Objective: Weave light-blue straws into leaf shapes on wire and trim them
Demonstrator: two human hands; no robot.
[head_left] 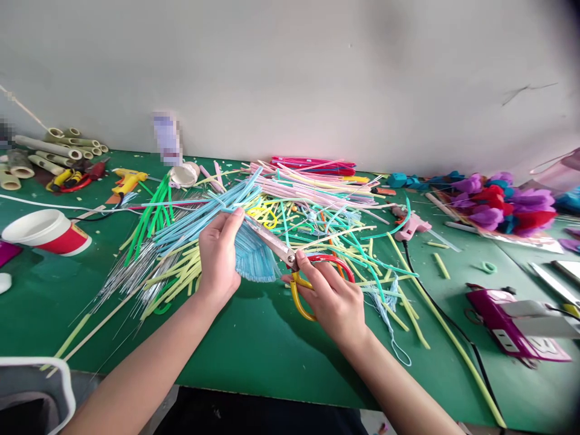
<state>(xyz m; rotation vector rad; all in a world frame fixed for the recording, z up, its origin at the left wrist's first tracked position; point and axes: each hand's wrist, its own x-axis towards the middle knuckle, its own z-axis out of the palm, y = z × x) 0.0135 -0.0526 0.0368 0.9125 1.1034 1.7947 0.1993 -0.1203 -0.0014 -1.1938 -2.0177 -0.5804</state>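
My left hand pinches the upper end of a light blue fringed piece. It looks like a fan or leaf made of pipe cleaners, with a ribbed surface and an even lower edge. In my right hand is a pair of scissors with red and yellow handles, fingers wrapped around them. Their blades point up and left along the blue piece's top edge, close to my left fingertips. Whether the blades touch it I cannot tell. Behind my left hand lie blue pipe cleaners.
Pink pipe cleaners, green ones and bare wires spread across the green table. A yellow glue gun and paper cup sit left. A pink glue gun and purple power strip are right. A bin stands front left.
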